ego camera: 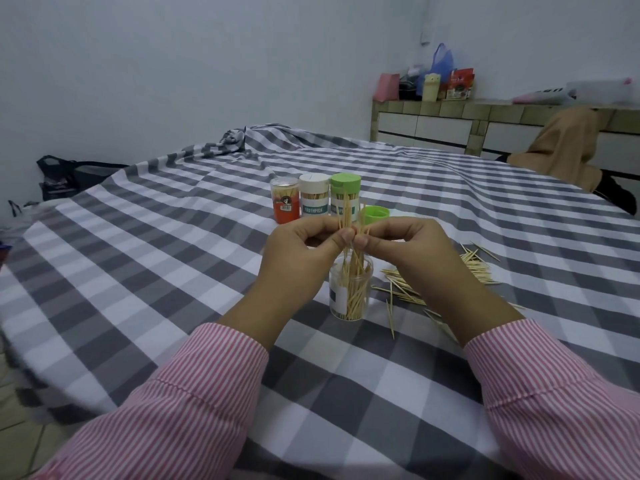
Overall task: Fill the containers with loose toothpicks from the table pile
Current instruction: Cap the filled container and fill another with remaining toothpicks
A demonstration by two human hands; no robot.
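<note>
An open clear jar (349, 292), partly filled with toothpicks, stands upright on the checked cloth below my hands. Both hands pinch one upright bundle of toothpicks (347, 213) just above its mouth; the bundle's lower ends reach into the jar. My left hand (301, 258) holds it from the left, my right hand (412, 251) from the right. The loose toothpick pile (478, 268) lies right of the jar. Three closed containers stand behind: a red one (285, 200), a white-lidded one (314, 197) and a green-lidded one (344, 194). A loose green lid (377, 213) lies beside them.
A grey-and-white checked cloth (173, 271) covers the round table. Stray toothpicks (391, 317) lie near the jar. A tan garment (568, 143) hangs at the far right. A tiled counter (450, 123) with bags stands behind; a dark bag (59, 178) sits on the floor at left.
</note>
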